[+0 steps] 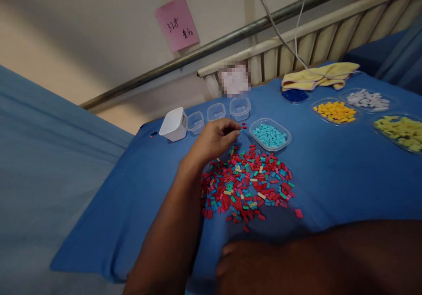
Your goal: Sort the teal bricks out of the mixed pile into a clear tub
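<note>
Two hands show, and the left hand [216, 139] is plainly the nearer to the work: it reaches forward over the far edge of the brick pile [247, 185], fingertips drawn together beside a few loose red bricks [244, 125] that lie just past them, toward the row of clear tubs [217, 111]. Whether a brick is actually pinched between thumb and forefinger I cannot tell; the tips are too small and dark to read. The pile sits on the blue cloth [329, 176] directly below and toward the person from that hand, a loose heap spread wider than it is deep, mostly red pieces mixed with teal, green and a few pale ones, each a small oblong lying flat at its own angle. Just right of the fingertips stands an oval tray of light blue bricks [270, 135]. The right hand [296, 264] fills the lower edge of the view, dark and blurred, its fingers impossible to make out.
</note>
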Motion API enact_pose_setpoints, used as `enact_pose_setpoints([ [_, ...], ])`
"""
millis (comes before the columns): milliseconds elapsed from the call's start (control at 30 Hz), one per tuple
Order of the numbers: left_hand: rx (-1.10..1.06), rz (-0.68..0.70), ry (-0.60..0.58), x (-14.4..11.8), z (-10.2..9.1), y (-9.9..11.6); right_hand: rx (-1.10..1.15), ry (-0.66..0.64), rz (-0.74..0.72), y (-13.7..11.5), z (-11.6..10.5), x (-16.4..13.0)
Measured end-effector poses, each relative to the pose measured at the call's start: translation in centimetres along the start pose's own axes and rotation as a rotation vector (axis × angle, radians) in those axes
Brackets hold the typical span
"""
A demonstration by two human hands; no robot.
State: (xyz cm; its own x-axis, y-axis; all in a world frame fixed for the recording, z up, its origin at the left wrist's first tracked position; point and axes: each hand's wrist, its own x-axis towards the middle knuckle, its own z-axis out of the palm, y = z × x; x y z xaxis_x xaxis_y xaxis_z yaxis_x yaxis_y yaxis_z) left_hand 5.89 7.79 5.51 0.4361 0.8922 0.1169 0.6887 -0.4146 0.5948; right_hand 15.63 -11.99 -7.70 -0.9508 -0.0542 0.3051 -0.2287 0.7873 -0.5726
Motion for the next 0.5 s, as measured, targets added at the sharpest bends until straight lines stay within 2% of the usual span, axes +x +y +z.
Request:
enact_pose_setpoints([
  [100,-0.009,0.086,-0.068,2.4,0.9,2.0,-0.008,0.005,0.008,0.0,0.0,0.0],
  [200,0.003,0.122,-0.100,4.0,1.2,2.2,-0.006,0.009,0.011,0.0,-0.1,0.0],
  [267,0.081,0.063,-0.075,4.2,0.8,1.4,-0.002,0.005,0.014,0.0,-0.1,-0.1],
  [333,0.216,-0.053,-0.072,3.8,0.2,0.3,0.002,-0.001,0.021,0.1,-0.1,0.0],
  [433,0.438,-0.221,-0.160,2.9,-0.1,-1.1,0.011,-0.016,0.019,0.3,0.1,0.1],
  [500,0.537,-0.279,-0.212,2.6,0.3,-1.6,0.013,-0.022,0.016,0.4,0.3,0.3],
])
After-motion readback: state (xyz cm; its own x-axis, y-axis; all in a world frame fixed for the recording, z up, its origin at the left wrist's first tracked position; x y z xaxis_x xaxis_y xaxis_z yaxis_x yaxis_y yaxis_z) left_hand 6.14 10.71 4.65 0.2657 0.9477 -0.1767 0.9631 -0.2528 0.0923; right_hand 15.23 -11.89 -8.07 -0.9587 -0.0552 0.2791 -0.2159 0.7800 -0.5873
